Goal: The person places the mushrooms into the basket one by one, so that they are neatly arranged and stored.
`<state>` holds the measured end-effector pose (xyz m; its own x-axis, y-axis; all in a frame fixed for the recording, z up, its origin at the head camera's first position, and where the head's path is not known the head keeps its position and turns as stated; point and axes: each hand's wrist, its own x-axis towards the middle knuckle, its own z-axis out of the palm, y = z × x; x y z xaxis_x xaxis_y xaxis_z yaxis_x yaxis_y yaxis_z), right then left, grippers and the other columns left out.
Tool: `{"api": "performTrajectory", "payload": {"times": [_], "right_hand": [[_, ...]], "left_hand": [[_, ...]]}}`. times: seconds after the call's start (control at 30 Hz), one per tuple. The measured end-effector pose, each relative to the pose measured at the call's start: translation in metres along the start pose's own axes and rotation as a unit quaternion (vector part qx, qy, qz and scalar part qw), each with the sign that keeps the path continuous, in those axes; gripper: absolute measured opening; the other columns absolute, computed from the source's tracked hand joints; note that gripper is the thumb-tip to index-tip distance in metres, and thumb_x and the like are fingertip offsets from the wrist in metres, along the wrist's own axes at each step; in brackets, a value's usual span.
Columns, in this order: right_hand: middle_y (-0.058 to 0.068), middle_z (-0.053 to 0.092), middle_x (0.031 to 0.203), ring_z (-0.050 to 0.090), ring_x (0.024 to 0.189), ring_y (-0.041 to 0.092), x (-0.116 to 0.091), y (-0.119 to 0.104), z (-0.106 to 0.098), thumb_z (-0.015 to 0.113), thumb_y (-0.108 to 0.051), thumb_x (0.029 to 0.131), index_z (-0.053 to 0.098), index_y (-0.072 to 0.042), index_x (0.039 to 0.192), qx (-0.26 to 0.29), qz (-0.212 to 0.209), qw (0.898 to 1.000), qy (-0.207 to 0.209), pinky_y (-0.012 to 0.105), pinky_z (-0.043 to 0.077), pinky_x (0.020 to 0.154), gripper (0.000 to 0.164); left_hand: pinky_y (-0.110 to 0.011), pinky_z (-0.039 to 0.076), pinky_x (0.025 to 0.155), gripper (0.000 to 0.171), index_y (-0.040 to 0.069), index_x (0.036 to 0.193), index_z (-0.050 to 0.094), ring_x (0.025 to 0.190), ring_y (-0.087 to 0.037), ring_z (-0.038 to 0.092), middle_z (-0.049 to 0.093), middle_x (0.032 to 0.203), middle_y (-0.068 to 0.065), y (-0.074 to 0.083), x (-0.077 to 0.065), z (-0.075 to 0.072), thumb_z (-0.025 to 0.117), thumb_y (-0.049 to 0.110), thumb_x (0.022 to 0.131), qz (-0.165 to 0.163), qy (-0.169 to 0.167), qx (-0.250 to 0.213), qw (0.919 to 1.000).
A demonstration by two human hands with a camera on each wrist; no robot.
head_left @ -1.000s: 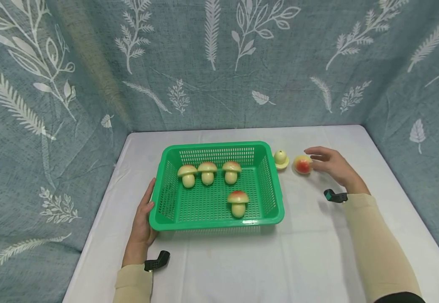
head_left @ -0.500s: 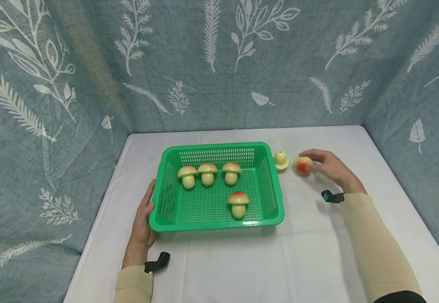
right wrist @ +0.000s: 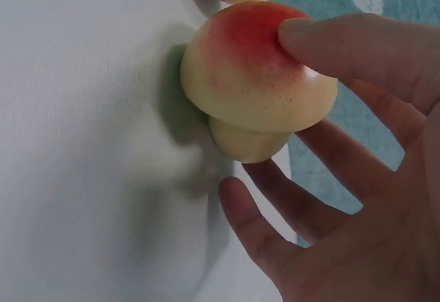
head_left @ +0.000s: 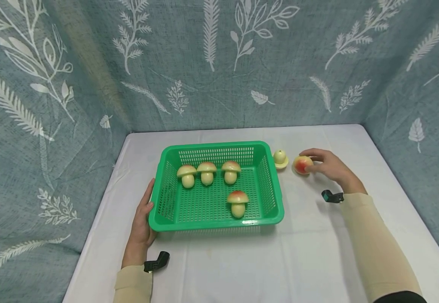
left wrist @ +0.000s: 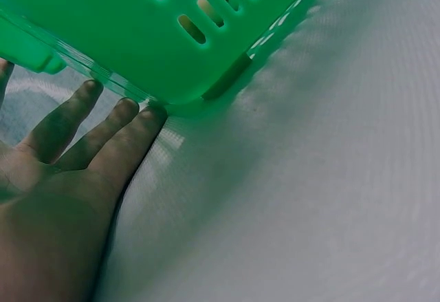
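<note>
A green plastic basket sits on the white cloth with several toy mushrooms lying inside. At its left end, my left hand rests against the side; in the left wrist view its fingers are fairly straight and touch the green wall. To the right of the basket, my right hand pinches a toy mushroom with a red and yellow cap. In the right wrist view the thumb presses on the cap of that mushroom, and other fingers are behind it, partly hidden.
Another toy mushroom stands stem up on the cloth, close to the basket's right wall. A white cloth covers the table. Patterned blue-grey fabric hangs behind and at both sides.
My right hand has moved slightly left and its fingers have closed round the toy mushroom. The left hand and the basket have stayed in place.
</note>
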<state>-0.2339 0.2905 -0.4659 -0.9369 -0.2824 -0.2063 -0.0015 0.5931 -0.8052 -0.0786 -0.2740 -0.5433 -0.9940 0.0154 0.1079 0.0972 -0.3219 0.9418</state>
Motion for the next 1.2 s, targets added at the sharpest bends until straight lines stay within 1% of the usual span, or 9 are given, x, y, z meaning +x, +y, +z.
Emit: {"api": "performTrajectory", "payload": {"times": [0.2,0.33,0.57,0.7,0.8,0.97,1.1,1.2], "right_hand": [[0.023,0.050,0.160,0.042,0.147,0.052,0.001,-0.003,0.000,0.073,-0.009,0.099,0.058,-0.005,0.152,-0.056,-0.006,0.998,-0.007,0.072,0.035,0.117,0.055],[0.024,0.052,0.157,0.047,0.142,0.052,0.001,-0.006,0.001,0.075,-0.013,0.098,0.059,-0.007,0.150,-0.082,-0.004,0.997,0.000,0.072,0.038,0.114,0.055],[0.026,0.057,0.149,0.058,0.131,0.050,-0.001,-0.005,0.000,0.079,-0.028,0.099,0.060,-0.012,0.144,-0.135,0.000,0.991,0.027,0.066,0.048,0.103,0.051],[0.027,0.057,0.148,0.060,0.128,0.048,-0.002,-0.007,-0.002,0.078,-0.037,0.100,0.058,-0.013,0.145,-0.152,0.013,0.988,0.029,0.064,0.050,0.099,0.055],[0.030,0.058,0.146,0.060,0.127,0.049,-0.004,-0.008,-0.003,0.075,-0.045,0.102,0.057,-0.012,0.150,-0.166,0.018,0.985,0.034,0.064,0.050,0.098,0.061],[0.030,0.057,0.151,0.061,0.128,0.050,-0.006,-0.004,-0.005,0.067,-0.052,0.106,0.054,-0.010,0.159,-0.166,0.019,0.984,0.053,0.065,0.050,0.100,0.068],[0.029,0.055,0.154,0.059,0.133,0.050,-0.007,0.001,-0.006,0.067,-0.051,0.107,0.053,-0.009,0.159,-0.141,0.028,0.987,0.075,0.067,0.048,0.105,0.068],[0.031,0.056,0.151,0.055,0.136,0.050,-0.009,0.005,-0.006,0.068,-0.050,0.106,0.053,-0.008,0.158,-0.112,0.038,0.988,0.094,0.068,0.046,0.108,0.069]], "left_hand": [[-0.032,0.057,0.101,0.068,0.026,0.175,0.025,0.136,-0.016,0.062,0.040,0.170,0.001,-0.001,0.000,0.000,0.038,0.025,0.109,-0.001,0.000,0.000,1.0000],[-0.032,0.057,0.100,0.068,0.026,0.175,0.025,0.135,-0.016,0.062,0.041,0.170,0.001,-0.001,0.000,0.000,0.038,0.025,0.109,-0.002,0.002,0.001,1.0000],[-0.032,0.058,0.100,0.068,0.025,0.175,0.025,0.135,-0.017,0.063,0.042,0.169,0.000,-0.001,0.000,0.000,0.039,0.025,0.109,-0.001,-0.001,-0.002,1.0000],[-0.032,0.058,0.100,0.069,0.025,0.175,0.024,0.134,-0.016,0.063,0.042,0.170,0.001,-0.001,0.001,-0.001,0.040,0.026,0.108,-0.002,0.000,-0.002,1.0000],[-0.032,0.057,0.100,0.068,0.025,0.175,0.024,0.135,-0.016,0.062,0.041,0.170,0.001,0.000,0.001,-0.001,0.040,0.026,0.109,-0.002,-0.001,-0.001,1.0000],[-0.032,0.057,0.100,0.068,0.025,0.175,0.024,0.136,-0.017,0.062,0.040,0.171,0.000,0.002,0.000,0.000,0.039,0.026,0.109,0.000,-0.005,0.002,1.0000],[-0.031,0.057,0.101,0.068,0.025,0.176,0.023,0.136,-0.017,0.062,0.039,0.171,-0.002,0.004,0.000,0.000,0.039,0.026,0.109,-0.005,-0.004,0.000,1.0000],[-0.032,0.057,0.102,0.068,0.026,0.175,0.024,0.137,-0.017,0.060,0.038,0.172,-0.001,0.004,-0.001,0.000,0.039,0.026,0.109,-0.011,-0.001,-0.003,0.9999]]}}
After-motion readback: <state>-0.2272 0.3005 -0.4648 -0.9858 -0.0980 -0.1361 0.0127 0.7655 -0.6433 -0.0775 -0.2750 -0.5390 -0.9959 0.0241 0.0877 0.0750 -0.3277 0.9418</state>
